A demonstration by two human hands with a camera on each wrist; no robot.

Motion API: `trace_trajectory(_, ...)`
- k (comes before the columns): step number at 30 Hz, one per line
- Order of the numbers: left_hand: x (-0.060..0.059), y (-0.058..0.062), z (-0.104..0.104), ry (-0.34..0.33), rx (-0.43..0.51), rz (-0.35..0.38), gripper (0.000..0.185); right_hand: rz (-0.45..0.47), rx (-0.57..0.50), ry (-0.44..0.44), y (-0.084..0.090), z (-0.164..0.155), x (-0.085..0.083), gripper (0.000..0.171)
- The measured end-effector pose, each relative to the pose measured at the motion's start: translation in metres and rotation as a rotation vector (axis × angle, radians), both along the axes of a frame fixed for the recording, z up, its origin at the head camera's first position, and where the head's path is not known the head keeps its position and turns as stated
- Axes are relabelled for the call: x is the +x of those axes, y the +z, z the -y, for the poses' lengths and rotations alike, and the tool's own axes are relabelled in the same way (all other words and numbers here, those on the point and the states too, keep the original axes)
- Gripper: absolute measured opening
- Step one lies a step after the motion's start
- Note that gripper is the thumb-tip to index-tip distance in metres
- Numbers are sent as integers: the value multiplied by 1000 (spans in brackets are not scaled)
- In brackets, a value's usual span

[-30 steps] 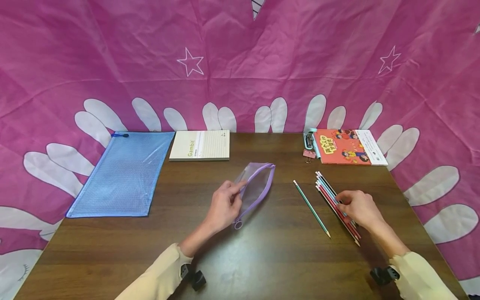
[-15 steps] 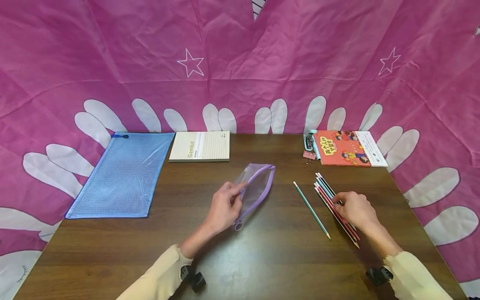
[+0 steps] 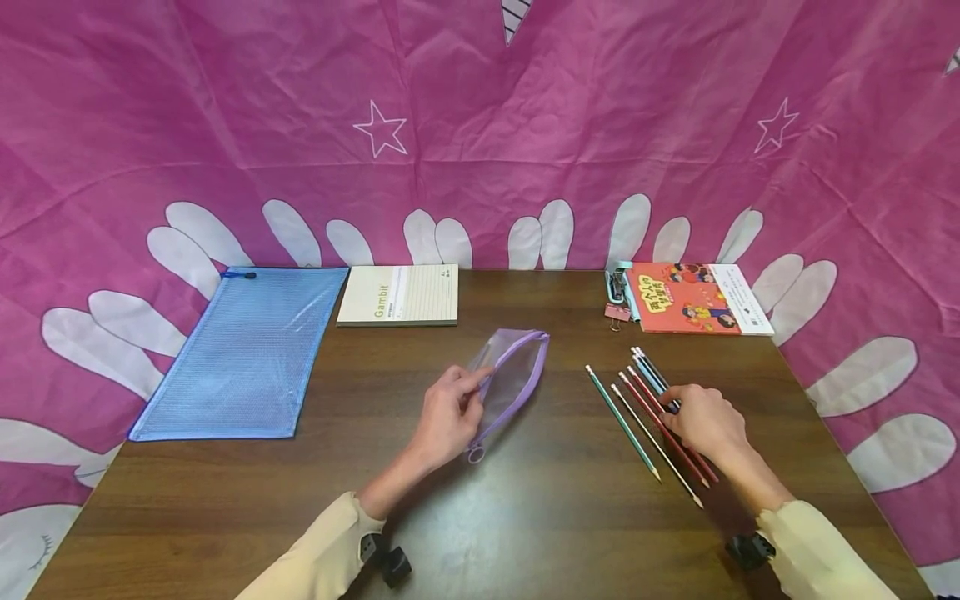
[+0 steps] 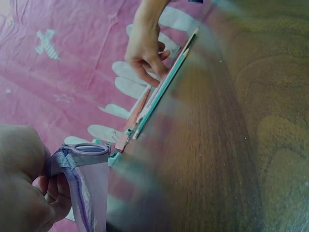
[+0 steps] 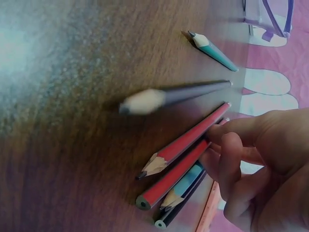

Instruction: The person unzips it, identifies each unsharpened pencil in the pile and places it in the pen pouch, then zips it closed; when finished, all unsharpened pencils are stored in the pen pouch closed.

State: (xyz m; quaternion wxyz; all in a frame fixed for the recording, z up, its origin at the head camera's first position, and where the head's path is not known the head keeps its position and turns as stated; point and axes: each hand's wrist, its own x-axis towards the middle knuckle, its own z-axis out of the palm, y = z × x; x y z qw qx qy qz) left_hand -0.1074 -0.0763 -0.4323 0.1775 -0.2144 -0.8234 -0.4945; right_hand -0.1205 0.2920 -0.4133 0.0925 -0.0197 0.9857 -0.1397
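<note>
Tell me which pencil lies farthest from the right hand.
The green pencil, lying alone nearest the purple pouch; the others sit closer to the right hand.

Purple-trimmed pouch (image 3: pixel 513 375) — red, green pencils (image 3: pixel 660 412)

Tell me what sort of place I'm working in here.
Likely a staged desk setup, not an office: a dark wooden table set with stationery such as pencils, a Gambit notepad and a purple mesh pouch, closed in by a pink printed cloth backdrop.
</note>
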Motion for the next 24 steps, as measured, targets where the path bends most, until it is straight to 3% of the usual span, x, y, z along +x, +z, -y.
trace_trajectory(15,-5,2,1,2,-4,-21,44,-41,-15,-7,4,1,-7,26)
trace_trajectory(24,-1,0,1,5,-28,23,45,-55,-111,-28,6,-3,-3,26)
